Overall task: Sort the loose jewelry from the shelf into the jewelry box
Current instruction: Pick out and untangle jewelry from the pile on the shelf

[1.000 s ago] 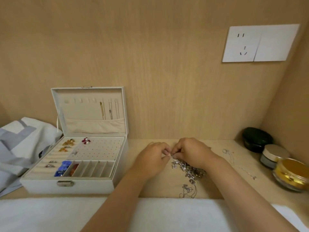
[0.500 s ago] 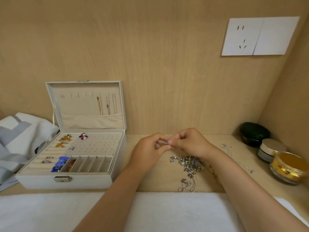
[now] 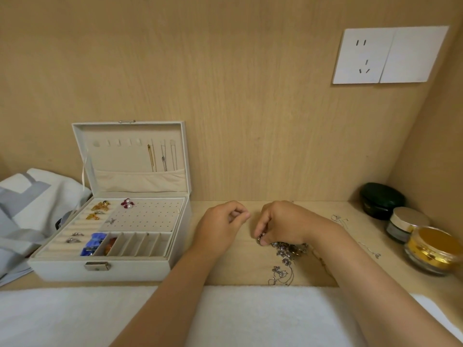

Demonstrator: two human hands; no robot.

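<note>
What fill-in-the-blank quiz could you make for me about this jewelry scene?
The jewelry box stands with its lid ___.
The silver jewelry pile is gripped by the ___ hand.
The bow inside the box is ___.
The jar nearest the viewer has a ___ top.
Missing: open, right, blue, gold.

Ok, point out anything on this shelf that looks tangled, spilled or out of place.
A tangled heap of silver jewelry lies knotted on the pale wooden shelf, its edge pinched by the right hand. To its right, thin silver chains lie strewn loose. Inside the open white jewelry box, pieces sit in order.
</note>
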